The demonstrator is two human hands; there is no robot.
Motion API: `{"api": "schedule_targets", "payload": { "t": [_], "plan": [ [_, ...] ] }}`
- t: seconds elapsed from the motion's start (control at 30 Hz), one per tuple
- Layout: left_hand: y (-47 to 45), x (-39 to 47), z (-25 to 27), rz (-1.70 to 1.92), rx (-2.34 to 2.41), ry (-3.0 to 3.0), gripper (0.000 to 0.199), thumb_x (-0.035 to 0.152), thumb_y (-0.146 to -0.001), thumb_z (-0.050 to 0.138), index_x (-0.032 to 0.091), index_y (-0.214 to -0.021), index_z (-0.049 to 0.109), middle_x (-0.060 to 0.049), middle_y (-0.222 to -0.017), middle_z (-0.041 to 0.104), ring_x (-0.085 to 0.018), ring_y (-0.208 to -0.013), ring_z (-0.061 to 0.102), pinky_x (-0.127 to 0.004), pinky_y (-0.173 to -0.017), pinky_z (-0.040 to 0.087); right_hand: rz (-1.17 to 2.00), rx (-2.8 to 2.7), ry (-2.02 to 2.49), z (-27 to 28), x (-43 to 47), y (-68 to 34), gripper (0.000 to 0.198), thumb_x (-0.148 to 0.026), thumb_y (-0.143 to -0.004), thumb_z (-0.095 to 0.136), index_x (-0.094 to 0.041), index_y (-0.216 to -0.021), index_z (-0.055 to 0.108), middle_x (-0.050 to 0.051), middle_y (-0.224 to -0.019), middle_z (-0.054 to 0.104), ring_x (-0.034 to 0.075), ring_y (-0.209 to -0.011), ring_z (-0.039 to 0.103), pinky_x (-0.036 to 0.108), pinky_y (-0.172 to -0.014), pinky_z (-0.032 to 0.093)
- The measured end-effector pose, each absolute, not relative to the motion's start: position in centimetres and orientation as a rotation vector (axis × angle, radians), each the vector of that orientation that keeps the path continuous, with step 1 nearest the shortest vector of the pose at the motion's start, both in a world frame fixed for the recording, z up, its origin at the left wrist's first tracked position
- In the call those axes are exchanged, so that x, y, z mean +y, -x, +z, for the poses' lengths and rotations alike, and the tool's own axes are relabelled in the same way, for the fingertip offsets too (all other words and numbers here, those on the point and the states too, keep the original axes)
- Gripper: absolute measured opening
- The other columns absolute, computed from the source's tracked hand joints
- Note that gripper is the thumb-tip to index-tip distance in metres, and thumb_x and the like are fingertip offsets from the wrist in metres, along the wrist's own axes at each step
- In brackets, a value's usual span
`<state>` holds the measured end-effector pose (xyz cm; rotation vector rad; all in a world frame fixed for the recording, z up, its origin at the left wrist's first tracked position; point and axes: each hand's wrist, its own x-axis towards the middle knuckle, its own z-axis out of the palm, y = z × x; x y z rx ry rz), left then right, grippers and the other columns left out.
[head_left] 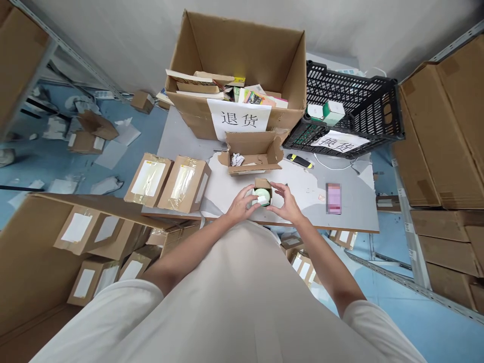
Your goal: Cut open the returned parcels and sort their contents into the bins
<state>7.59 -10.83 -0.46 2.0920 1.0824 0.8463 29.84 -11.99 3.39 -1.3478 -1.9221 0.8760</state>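
Observation:
At the near edge of the table, a small open cardboard box (pixel 262 183) sits between my two hands. Inside it, or at its mouth, shows a pale green round object (pixel 263 192) with a white patch; its exact kind is unclear. My left hand (pixel 241 205) is closed on this green object from the left, fingertips over its front. From the right, my right hand (pixel 286 203) grips the side of the small box, thumb in front and fingers behind. Just beyond stands an open shipping carton (pixel 252 142) with crumpled paper (pixel 237 160) in it.
A large carton (pixel 245 38) of books and a black crate (pixel 381 131) with small boxes stand behind. A yellow-black box cutter (pixel 300 161) and a blurred pink item (pixel 334 198) lie to the right. Two taped parcels (pixel 184 184) are at left; a big carton (pixel 28 252) of parcels stands below.

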Motion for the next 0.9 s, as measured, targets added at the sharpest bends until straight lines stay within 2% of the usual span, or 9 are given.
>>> {"api": "schedule_targets", "payload": {
  "t": [0.07,0.2,0.3,0.4,0.53,0.63,0.7,0.77,0.9],
  "plan": [
    [-7.9,-10.8,-0.4,0.872,1.131,-2.002,0.028,0.038,-0.086,0.057,0.021,-0.109,0.059,-0.013,-0.128,0.052,-0.024,-0.122,0.052,-0.044,-0.099,0.047,0.877,-1.983,1.388,3.3,-11.6,-29.7,0.085,-0.055,-0.077,0.066,-0.024,-0.146,0.028,0.015,-0.129,0.053,0.027,-0.119,0.051,0.048,-0.098,0.044],
    [-8.4,-10.7,-0.3,0.945,1.202,-1.877,0.05,0.043,-0.084,0.059,0.019,-0.125,0.045,-0.014,-0.124,0.053,-0.024,-0.118,0.053,-0.043,-0.094,0.05,0.72,-2.23,1.439,2.2,-11.3,-29.3,0.052,-0.047,-0.081,0.064,-0.024,-0.127,0.055,0.012,-0.119,0.054,0.027,-0.118,0.048,0.047,-0.101,0.041],
    [-8.3,-10.6,0.1,0.858,1.106,-2.025,0.04,0.044,-0.091,0.048,0.019,-0.122,0.052,-0.016,-0.134,0.048,-0.024,-0.126,0.047,-0.042,-0.102,0.043,0.613,-2.248,1.511,1.0,-11.7,-28.7,0.037,-0.043,-0.083,0.063,-0.025,-0.116,0.062,0.013,-0.135,0.044,0.03,-0.132,0.035,0.051,-0.105,0.036],
    [-8.5,-10.6,1.1,0.668,1.039,-2.222,0.062,0.059,-0.085,0.05,0.015,-0.129,0.049,-0.021,-0.146,0.037,-0.032,-0.138,0.033,-0.049,-0.11,0.031,0.669,-2.214,1.512,0.0,-12.2,-28.1,0.036,-0.042,-0.084,0.062,-0.024,-0.115,0.061,0.012,-0.15,0.029,0.031,-0.143,0.018,0.055,-0.109,0.03],
    [-10.3,-10.4,2.4,0.36,1.107,-2.352,0.102,0.074,-0.073,0.052,0.008,-0.146,0.025,-0.027,-0.151,0.026,-0.041,-0.141,0.021,-0.061,-0.111,0.016,0.912,-2.209,1.404,-0.4,-12.9,-27.6,0.073,-0.042,-0.08,0.065,-0.02,-0.143,0.033,0.017,-0.157,0.014,0.027,-0.147,0.01,0.05,-0.113,0.029],
    [-11.5,-10.1,2.6,0.254,1.159,-2.41,0.1,0.069,-0.075,0.054,0.009,-0.149,0.02,-0.026,-0.15,0.03,-0.041,-0.137,0.029,-0.062,-0.11,0.013,1.099,-2.095,1.311,-0.4,-13.6,-27.8,0.118,-0.044,-0.072,0.074,-0.017,-0.151,-0.009,0.023,-0.158,0.003,0.027,-0.147,0.006,0.048,-0.114,0.026],
    [-11.4,-9.8,2.3,0.257,1.188,-2.441,0.091,0.061,-0.078,0.058,0.012,-0.148,0.025,-0.025,-0.144,0.04,-0.04,-0.132,0.037,-0.062,-0.11,0.016,1.184,-1.907,1.327,-0.9,-14.2,-28.2,0.125,-0.044,-0.074,0.072,-0.021,-0.146,-0.028,0.024,-0.158,0.001,0.026,-0.147,0.01,0.05,-0.113,0.026],
    [-10.5,-9.4,1.7,0.307,1.192,-2.428,0.082,0.054,-0.08,0.06,0.013,-0.145,0.031,-0.023,-0.134,0.048,-0.038,-0.125,0.043,-0.058,-0.108,0.024,1.234,-1.68,1.423,-1.8,-14.9,-28.7,0.117,-0.044,-0.081,0.064,-0.027,-0.143,-0.033,0.022,-0.158,0.004,0.025,-0.146,0.018,0.052,-0.11,0.03],
    [-7.2,-8.4,0.2,0.57,1.323,-2.129,0.077,0.054,-0.084,0.055,0.012,-0.145,0.032,-0.021,-0.129,0.049,-0.033,-0.121,0.045,-0.05,-0.102,0.037,1.283,-1.293,1.663,-3.9,-16.3,-30.0,0.102,-0.051,-0.082,0.06,-0.03,-0.151,-0.011,0.021,-0.157,0.013,0.028,-0.144,0.021,0.057,-0.104,0.035]
  ]
}}
